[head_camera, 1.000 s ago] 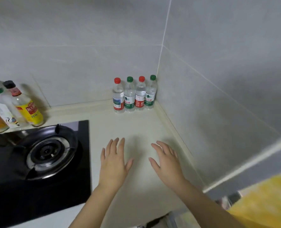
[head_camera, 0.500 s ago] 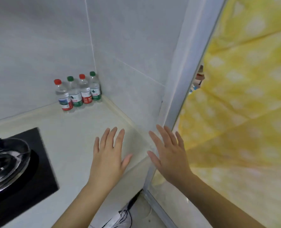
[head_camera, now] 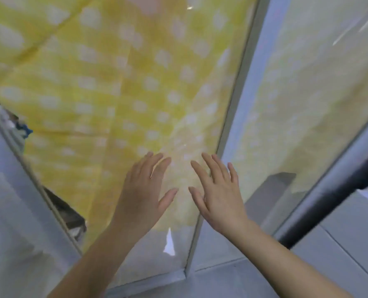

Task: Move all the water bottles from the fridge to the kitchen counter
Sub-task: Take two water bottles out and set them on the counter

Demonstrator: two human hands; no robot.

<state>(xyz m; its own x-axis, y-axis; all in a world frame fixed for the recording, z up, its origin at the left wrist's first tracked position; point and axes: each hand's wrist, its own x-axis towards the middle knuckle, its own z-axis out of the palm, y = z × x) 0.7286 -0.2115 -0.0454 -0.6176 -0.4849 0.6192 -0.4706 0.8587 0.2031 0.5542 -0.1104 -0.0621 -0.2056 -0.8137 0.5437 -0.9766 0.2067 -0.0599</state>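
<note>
My left hand (head_camera: 143, 190) and my right hand (head_camera: 218, 191) are held out side by side in the middle of the view, palms down, fingers straight and spread, holding nothing. No water bottle, counter or fridge shows in this blurred view. Behind the hands hangs a yellow cloth with white dots (head_camera: 114, 82) behind a glass pane.
A pale metal door frame (head_camera: 237, 100) runs down the middle between two glass panes. A dark grey bar (head_camera: 329, 201) slants across the lower right. A frame edge (head_camera: 28, 175) and dark clutter (head_camera: 69, 218) sit at the lower left.
The view has swung right, away from the counter corner. The several bottles, the stove and the tiled wall have left the frame; the yellow cloth fills it. Both hands stay open and empty.
</note>
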